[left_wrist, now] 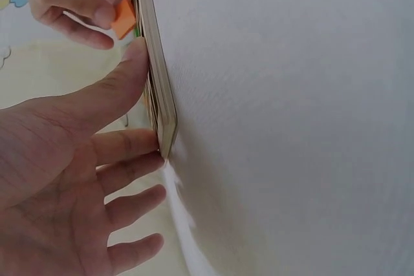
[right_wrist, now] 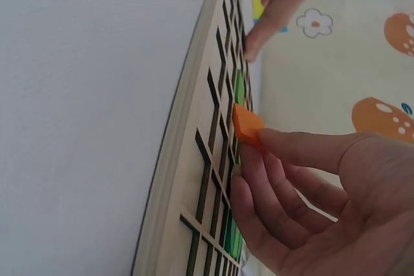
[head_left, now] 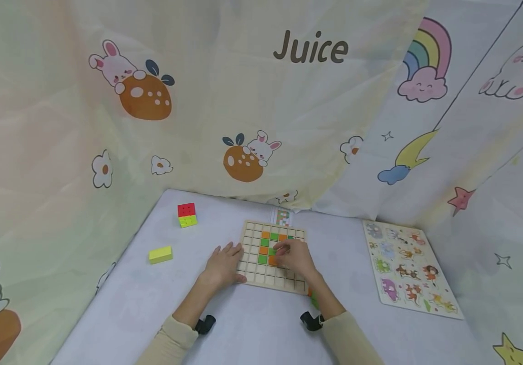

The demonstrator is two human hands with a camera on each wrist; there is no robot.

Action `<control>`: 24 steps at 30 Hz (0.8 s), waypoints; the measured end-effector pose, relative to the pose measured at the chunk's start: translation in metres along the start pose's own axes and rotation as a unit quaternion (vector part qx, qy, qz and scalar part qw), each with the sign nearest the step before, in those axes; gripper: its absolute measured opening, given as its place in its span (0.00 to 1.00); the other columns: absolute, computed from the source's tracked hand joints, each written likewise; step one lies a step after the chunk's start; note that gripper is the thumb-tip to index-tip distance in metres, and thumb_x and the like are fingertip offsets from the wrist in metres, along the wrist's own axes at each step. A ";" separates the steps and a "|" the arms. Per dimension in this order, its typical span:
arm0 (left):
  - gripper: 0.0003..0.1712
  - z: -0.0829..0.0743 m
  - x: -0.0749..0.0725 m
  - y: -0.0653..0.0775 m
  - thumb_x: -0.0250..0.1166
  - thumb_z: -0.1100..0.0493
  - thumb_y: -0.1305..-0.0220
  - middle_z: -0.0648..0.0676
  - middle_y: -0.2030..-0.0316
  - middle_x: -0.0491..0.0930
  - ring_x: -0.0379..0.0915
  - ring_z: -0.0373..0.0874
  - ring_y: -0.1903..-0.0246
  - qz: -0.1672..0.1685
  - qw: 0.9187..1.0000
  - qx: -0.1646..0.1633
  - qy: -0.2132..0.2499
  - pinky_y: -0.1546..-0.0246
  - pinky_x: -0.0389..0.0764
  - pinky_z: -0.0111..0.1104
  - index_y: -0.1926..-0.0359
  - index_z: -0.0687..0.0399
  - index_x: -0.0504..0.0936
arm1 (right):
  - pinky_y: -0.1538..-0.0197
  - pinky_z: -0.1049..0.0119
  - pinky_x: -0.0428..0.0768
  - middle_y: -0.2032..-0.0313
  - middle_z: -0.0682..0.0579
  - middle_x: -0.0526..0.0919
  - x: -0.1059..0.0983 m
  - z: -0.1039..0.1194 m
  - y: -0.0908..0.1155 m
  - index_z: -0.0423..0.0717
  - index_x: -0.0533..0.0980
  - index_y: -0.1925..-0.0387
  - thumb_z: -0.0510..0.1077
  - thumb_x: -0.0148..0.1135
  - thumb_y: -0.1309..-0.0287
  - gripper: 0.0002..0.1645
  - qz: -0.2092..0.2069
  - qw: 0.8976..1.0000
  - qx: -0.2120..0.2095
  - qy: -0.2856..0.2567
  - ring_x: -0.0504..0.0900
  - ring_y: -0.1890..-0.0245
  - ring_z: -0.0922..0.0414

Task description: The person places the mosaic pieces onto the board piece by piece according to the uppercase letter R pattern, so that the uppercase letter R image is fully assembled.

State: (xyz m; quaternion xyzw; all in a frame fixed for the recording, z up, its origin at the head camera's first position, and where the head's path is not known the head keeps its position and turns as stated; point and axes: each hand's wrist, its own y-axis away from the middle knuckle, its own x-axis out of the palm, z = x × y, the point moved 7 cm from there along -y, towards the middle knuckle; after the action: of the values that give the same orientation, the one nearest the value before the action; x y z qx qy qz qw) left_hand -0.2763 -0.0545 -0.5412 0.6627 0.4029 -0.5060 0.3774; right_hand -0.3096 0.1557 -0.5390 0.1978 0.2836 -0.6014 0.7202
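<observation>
A square wooden grid board [head_left: 252, 276] lies flat, with orange and green square tiles [head_left: 262, 259] set in some of its cells. Over those tiles my right hand [head_left: 295, 257] pinches an orange tile [right_wrist: 247, 125] between thumb and fingers, tilted at the board's surface. My left hand [head_left: 222, 265] rests at the board's left edge. In the left wrist view, its thumb [left_wrist: 134, 63] touches the rim and the other fingers are spread and nearly straight. Beneath my right forearm, a few green and orange tiles [head_left: 313, 298] show near the board's lower right corner, partly hidden.
Behind the board lies a small card [head_left: 283, 217] printed with a coloured-square pattern. To the left are a red and yellow cube [head_left: 187, 215] and a yellow block [head_left: 160, 255]. An animal picture board [head_left: 407, 268] lies at the right. Printed cloth [head_left: 197, 101] hangs around the table.
</observation>
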 end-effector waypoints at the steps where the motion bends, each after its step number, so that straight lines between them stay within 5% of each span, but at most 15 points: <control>1: 0.53 0.000 0.000 0.000 0.78 0.38 0.45 0.59 0.25 0.67 0.57 0.59 0.23 0.000 1.000 0.001 0.001 0.25 0.60 0.57 0.27 0.63 0.72 | 0.72 0.65 0.81 0.72 0.55 0.86 0.001 0.001 -0.001 0.41 0.87 0.57 0.34 0.75 0.46 0.12 -0.002 1.000 -0.004 0.004 0.82 0.74 0.60; 16: 0.53 -0.001 -0.001 0.000 0.80 0.40 0.46 0.59 0.24 0.67 0.56 0.60 0.23 0.000 1.000 -0.005 0.003 0.24 0.59 0.58 0.27 0.62 0.72 | 0.66 0.63 0.86 0.66 0.47 0.90 0.001 0.005 0.003 0.39 0.86 0.60 0.33 0.80 0.50 0.13 -0.024 0.999 -0.009 0.021 0.88 0.68 0.56; 24: 0.53 -0.001 -0.001 0.000 0.79 0.39 0.45 0.59 0.24 0.67 0.56 0.60 0.23 0.001 1.000 -0.005 0.008 0.24 0.59 0.58 0.27 0.63 0.72 | 0.64 0.61 0.86 0.68 0.54 0.89 -0.020 -0.001 0.015 0.43 0.87 0.60 0.36 0.78 0.45 0.11 -0.048 0.998 0.015 0.029 0.87 0.69 0.59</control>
State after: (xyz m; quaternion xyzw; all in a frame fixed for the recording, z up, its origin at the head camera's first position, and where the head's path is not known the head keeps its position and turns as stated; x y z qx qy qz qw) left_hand -0.2763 -0.0541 -0.5401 0.6650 0.4079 -0.4985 0.3780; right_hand -0.2972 0.1742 -0.5281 0.2120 0.3046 -0.6331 0.6793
